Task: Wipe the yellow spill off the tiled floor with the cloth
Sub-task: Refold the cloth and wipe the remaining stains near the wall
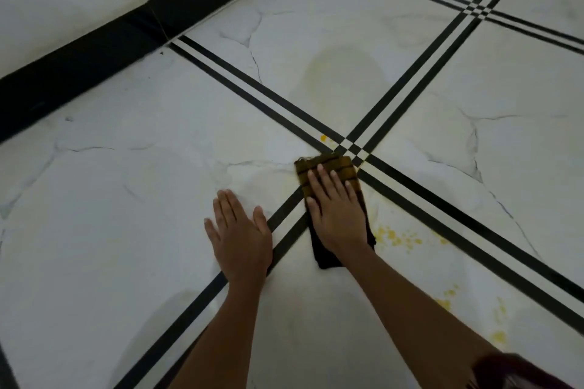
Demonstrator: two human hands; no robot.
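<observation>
Where floor stripes [349, 147] cross, right hand [335, 211] presses cloth [328, 164].

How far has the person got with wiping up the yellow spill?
Done: the far tile shows only a faint yellowish smear. In hand: the right hand presses the cloth flat by the line crossing. Left: bright yellow spots beside the cloth and a drop ahead of it.

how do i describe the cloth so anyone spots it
Find where the black stripes cross on the white tiled floor. Just nearer the camera, the cloth lies flat under the right hand. Only it is dark with mustard bands.
</observation>
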